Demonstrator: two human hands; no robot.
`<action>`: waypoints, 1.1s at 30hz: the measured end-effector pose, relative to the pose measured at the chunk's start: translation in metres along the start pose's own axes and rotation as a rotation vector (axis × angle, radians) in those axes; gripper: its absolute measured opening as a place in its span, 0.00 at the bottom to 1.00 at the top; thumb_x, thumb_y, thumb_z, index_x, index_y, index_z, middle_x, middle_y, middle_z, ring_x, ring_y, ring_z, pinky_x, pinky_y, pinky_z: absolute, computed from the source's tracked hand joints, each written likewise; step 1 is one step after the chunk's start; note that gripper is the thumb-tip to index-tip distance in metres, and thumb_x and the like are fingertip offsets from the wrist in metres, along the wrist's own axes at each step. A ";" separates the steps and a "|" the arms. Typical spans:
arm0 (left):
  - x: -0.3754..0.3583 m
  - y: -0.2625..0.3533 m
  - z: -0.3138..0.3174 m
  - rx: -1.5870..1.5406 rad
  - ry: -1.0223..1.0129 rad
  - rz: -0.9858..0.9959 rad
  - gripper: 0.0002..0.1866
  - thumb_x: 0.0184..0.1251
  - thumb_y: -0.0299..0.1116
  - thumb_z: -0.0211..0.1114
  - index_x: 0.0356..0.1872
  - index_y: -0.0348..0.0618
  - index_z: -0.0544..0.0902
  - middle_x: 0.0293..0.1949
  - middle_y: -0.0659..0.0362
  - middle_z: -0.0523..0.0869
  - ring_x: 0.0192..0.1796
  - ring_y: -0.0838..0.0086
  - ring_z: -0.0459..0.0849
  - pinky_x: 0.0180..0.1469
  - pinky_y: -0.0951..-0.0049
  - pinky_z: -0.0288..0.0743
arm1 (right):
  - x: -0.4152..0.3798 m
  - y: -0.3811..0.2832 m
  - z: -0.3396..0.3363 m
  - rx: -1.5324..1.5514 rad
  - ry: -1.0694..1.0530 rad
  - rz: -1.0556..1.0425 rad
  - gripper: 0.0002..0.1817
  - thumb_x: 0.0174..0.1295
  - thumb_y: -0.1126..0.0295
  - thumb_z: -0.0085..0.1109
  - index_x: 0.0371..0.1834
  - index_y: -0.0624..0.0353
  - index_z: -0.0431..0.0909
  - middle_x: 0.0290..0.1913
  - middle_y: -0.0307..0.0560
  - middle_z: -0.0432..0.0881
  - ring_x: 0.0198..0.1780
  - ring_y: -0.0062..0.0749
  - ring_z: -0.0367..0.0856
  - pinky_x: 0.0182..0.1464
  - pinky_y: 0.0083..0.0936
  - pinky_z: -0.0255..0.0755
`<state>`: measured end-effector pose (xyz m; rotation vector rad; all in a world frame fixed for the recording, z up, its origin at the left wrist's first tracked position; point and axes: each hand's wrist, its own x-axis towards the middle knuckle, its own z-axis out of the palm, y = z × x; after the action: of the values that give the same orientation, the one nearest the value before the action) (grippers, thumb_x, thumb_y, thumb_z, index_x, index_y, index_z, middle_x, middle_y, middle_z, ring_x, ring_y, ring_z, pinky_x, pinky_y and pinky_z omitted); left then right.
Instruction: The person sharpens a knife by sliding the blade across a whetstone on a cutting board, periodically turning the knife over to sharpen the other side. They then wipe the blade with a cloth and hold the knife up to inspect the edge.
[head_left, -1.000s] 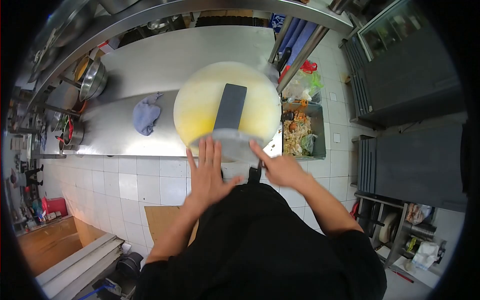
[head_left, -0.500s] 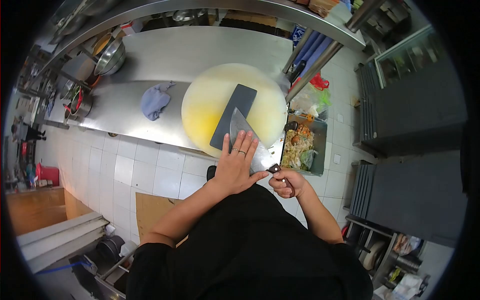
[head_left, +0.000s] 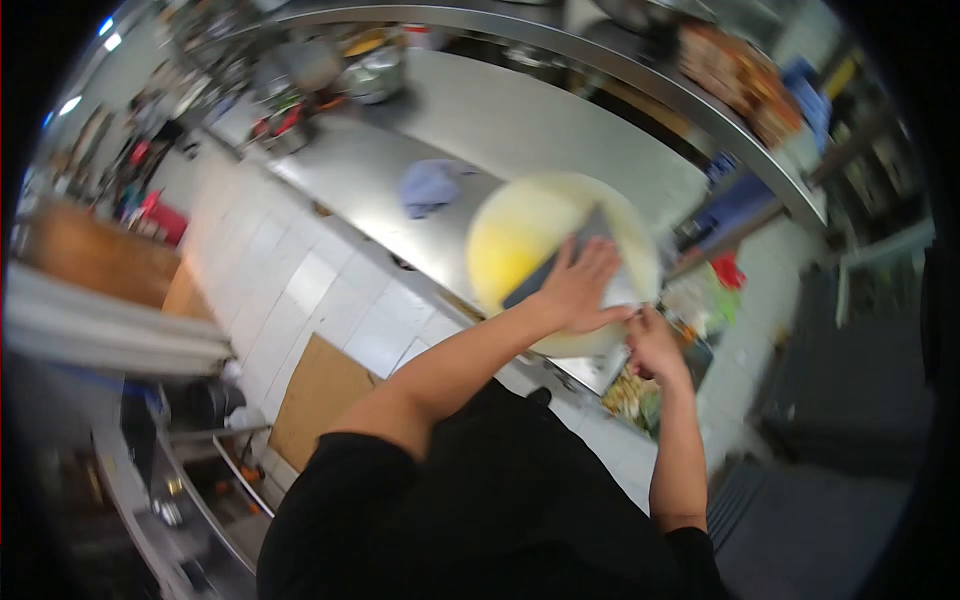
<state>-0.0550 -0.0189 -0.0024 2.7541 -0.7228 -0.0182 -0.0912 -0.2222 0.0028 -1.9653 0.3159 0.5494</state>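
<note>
A dark grey whetstone (head_left: 530, 287) lies slanted on a round, pale yellow-stained chopping board (head_left: 500, 230). Over the stone is a kitchen knife (head_left: 622, 290), its broad blade blurred and partly covered. My left hand (head_left: 582, 285) rests flat on the blade with fingers stretched out and the thumb pointing towards the handle. My right hand (head_left: 655, 345) is wrapped round the handle at the board's near right edge; the handle itself is mostly hidden by the fingers.
A blue cloth (head_left: 430, 188) lies on the steel counter (head_left: 340, 175) left of the board. Metal bowls (head_left: 373, 75) stand farther back. A steel shelf (head_left: 640, 75) runs above. Food scraps (head_left: 630, 395) sit in a bin below right. Cardboard (head_left: 325, 395) is on the floor.
My view has swung, so the counter and board appear farther right and tilted. Both hands keep their hold on the knife and appear farther up along the whetstone.
</note>
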 end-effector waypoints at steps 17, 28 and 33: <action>0.051 -0.029 -0.002 -0.022 -0.023 -0.065 0.57 0.74 0.77 0.37 0.83 0.31 0.57 0.86 0.44 0.53 0.88 0.49 0.45 0.84 0.34 0.27 | 0.064 -0.019 0.016 0.152 -0.003 -0.175 0.17 0.83 0.57 0.49 0.47 0.62 0.73 0.21 0.43 0.74 0.11 0.29 0.70 0.13 0.30 0.64; -0.060 0.002 0.007 0.080 0.066 0.029 0.60 0.71 0.79 0.40 0.81 0.26 0.60 0.83 0.38 0.58 0.87 0.49 0.52 0.84 0.33 0.27 | 0.007 0.063 0.020 -0.363 -0.030 -0.516 0.18 0.79 0.58 0.55 0.57 0.64 0.75 0.26 0.50 0.80 0.17 0.32 0.77 0.22 0.33 0.72; 0.078 -0.040 -0.007 -0.111 -0.031 -0.054 0.58 0.72 0.79 0.36 0.84 0.32 0.56 0.86 0.45 0.54 0.89 0.50 0.43 0.82 0.29 0.25 | 0.078 -0.019 0.029 0.008 0.137 -0.224 0.20 0.83 0.56 0.49 0.53 0.67 0.76 0.34 0.55 0.85 0.32 0.43 0.84 0.37 0.40 0.77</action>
<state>0.0330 -0.0219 -0.0026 2.6717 -0.6359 -0.1095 -0.0225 -0.1863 -0.0324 -2.0030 0.1792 0.2698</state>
